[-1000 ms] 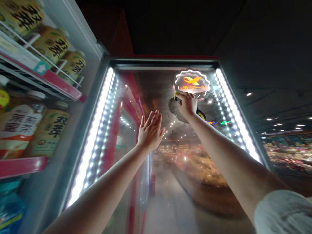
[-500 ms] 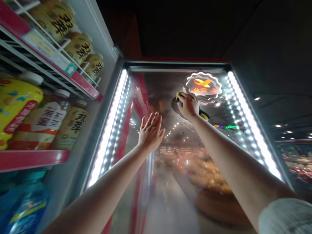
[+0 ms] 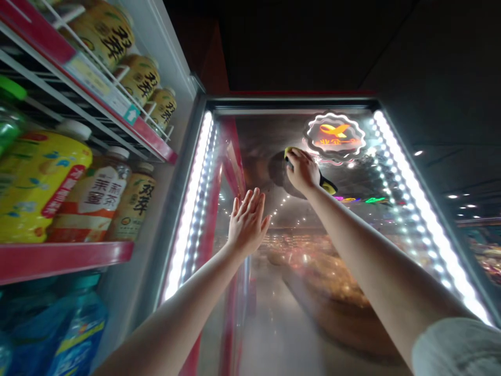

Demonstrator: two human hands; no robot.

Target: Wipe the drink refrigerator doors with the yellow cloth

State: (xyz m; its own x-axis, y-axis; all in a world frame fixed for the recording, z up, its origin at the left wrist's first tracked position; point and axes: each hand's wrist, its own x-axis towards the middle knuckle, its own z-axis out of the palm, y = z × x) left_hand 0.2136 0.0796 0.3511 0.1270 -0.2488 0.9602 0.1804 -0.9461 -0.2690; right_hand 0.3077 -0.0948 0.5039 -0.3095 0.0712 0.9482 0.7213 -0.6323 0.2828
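Observation:
A tall glass door [image 3: 282, 313] edged with bright light strips fills the middle of the head view. My right hand [image 3: 303, 169] is wrapped round a black and yellow cloth or pad [image 3: 327, 185] against the upper part of the glass, below and left of a glowing round sign [image 3: 335, 136]. Lower and to the left, my left hand [image 3: 248, 222] is raised flat at the glass with its fingers extended and nothing in it. Whether its palm touches the glass cannot be made out.
Open cooler shelves [image 3: 66, 259] stand at the left, holding yellow-labelled bottles [image 3: 45, 183] and blue bottles [image 3: 80, 324]. A metal frame with a light strip [image 3: 430, 219] borders the door at the right. Ceiling lights show beyond it.
The shelves and door frame have shifted right in the view. Against the glass, my right hand has moved slightly left with the pad. My left hand remains open.

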